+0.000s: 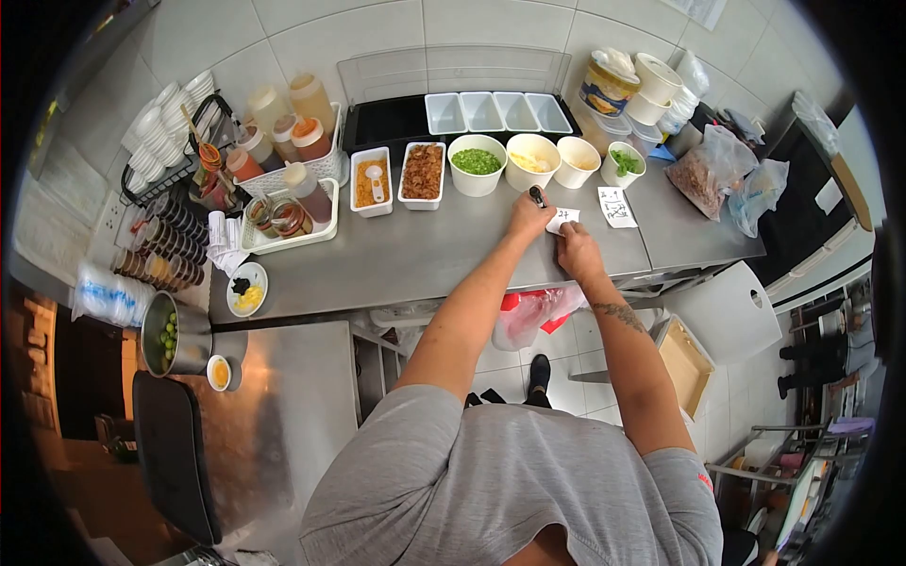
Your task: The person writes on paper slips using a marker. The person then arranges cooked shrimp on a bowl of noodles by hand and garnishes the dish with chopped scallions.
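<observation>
My left hand [529, 219] is closed around a black marker pen [537, 196], just in front of the white tubs. A small white slip of paper [564, 218] with dark handwriting lies on the steel counter between my hands. The fingers of my right hand [577, 253] are pinched at its lower edge. To the right lies a larger white paper [617, 208] with black handwriting. Behind my hands stand a tub of pale yellow pieces [533, 156] and another pale-filled tub [577, 160]. A tub of chopped green onion [477, 162] is on their left, and a leafy green tub [623, 165] on their right.
Trays of orange bits [370, 184] and brown fried bits [422, 176] stand left. Beyond them are a sauce-bottle basket [321, 160] and a small plate [232, 300]. Plastic bags [713, 162] lie right. A white chair [722, 311] stands below the counter's right end.
</observation>
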Action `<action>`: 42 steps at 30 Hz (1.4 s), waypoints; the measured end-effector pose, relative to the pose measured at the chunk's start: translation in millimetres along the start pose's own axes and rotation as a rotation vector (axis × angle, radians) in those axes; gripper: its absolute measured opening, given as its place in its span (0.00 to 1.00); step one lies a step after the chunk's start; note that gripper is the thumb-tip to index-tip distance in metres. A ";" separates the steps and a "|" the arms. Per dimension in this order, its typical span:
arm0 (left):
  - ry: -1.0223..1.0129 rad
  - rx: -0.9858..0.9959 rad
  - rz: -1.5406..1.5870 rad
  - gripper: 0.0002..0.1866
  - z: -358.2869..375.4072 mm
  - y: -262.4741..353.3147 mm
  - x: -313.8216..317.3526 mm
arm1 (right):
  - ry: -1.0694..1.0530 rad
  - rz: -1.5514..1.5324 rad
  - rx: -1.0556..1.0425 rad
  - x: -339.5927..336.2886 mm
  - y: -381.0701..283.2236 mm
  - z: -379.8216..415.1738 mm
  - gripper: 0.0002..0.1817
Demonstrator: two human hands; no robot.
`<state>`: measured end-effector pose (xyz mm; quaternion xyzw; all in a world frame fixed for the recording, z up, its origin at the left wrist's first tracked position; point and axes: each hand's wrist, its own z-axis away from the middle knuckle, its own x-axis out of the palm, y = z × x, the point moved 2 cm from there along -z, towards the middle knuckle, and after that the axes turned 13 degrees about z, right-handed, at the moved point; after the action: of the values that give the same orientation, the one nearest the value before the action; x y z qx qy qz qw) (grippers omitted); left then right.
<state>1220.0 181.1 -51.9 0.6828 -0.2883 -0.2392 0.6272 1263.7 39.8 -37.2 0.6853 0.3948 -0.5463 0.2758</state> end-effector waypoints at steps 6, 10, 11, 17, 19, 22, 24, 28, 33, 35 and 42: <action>-0.018 0.045 -0.049 0.09 3.2 -1.4 3.1 | -0.008 -0.038 -0.034 -1.9 3.1 2.1 0.11; -0.028 0.049 -0.035 0.08 6.9 9.1 -0.6 | -0.026 -0.070 -0.033 -6.8 2.8 1.4 0.12; -0.026 0.045 -0.019 0.09 6.9 10.9 -0.4 | -0.027 -0.072 -0.036 -8.5 2.1 1.5 0.12; 0.004 0.085 -0.039 0.09 8.0 9.6 2.6 | -0.028 -0.111 -0.031 -4.4 4.2 0.7 0.14; -0.022 0.069 -0.018 0.09 6.9 7.5 2.1 | -0.020 -0.108 -0.020 -4.0 4.6 2.3 0.15; -0.054 0.068 -0.074 0.09 6.2 5.7 0.5 | -0.019 -0.120 -0.005 -5.1 4.6 2.4 0.15; -0.058 0.049 -0.088 0.09 8.2 5.6 1.2 | -0.021 -0.122 0.000 -5.3 4.9 3.2 0.16; -0.084 0.012 -0.042 0.09 9.2 8.4 1.3 | -0.039 -0.117 0.009 -5.2 5.9 3.9 0.17; -0.033 0.029 -0.009 0.08 11.3 13.1 1.7 | -0.030 -0.136 0.026 -7.0 8.0 9.9 0.18; -0.021 0.000 0.066 0.07 8.4 11.8 3.8 | -0.048 -0.135 0.054 -10.6 7.2 13.7 0.18; -0.071 -0.050 0.250 0.06 4.3 6.2 14.3 | -0.034 -0.145 0.041 -10.2 10.1 17.2 0.20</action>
<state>1226.7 167.8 -45.6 0.6167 -0.3872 -0.1905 0.6584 1262.1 17.9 -32.2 0.6510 0.4277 -0.5842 0.2281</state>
